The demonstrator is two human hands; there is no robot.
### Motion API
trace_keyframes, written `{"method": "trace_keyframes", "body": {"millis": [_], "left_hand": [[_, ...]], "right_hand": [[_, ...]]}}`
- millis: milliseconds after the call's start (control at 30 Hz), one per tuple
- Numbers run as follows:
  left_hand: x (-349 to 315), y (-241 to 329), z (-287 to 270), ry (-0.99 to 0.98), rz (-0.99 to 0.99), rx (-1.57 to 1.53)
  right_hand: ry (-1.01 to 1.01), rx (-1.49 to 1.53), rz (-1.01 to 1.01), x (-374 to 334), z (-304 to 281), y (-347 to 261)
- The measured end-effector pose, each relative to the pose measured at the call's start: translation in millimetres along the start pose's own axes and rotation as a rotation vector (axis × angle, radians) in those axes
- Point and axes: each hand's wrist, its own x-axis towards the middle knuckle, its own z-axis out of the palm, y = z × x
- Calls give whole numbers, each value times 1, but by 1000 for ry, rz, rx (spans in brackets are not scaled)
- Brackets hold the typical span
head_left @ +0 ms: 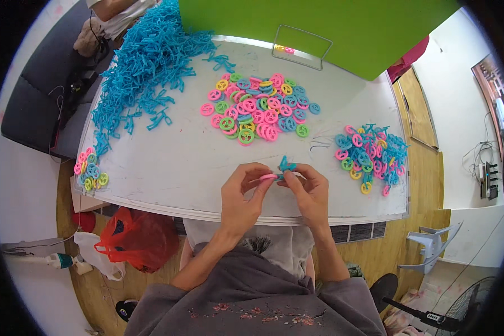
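Observation:
Above the front edge of the white table, my left hand pinches a small pink plastic wheel seen edge-on. My right hand grips a blue forked plastic piece between thumb and fingers. The two parts meet between my fingertips; whether they are joined is hidden. Beyond my hands lies a heap of spoked wheels in pink, blue, green and yellow. A tall mound of similar blue pieces covers the far left. To the right sits a pile of blue pieces with wheels mixed together.
A green panel stands along the far edge, with a wire frame against it. More wheels lie at the left corner. A red plastic bag is below the table; a grey plastic stool stands right. Another person's arm shows far left.

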Motion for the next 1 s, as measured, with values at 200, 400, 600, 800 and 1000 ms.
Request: {"method": "trace_keyframes", "body": {"millis": [200,400,600,800,1000], "left_hand": [[8,7,-5,-73,222,292],[3,5,6,31,-130,-269],[23,9,-7,70,84,364],[96,8,-32,-111,546,946],[109,-10,-20,-417,855,1144]], "right_hand": [[-136,-511,-168,3,-6,-16],[182,-209,-215,-1,19,-18],[82,-209,-64,-2,-11,0],[157,-97,-36,3,-9,0],[173,-110,-41,2,-13,4]]}}
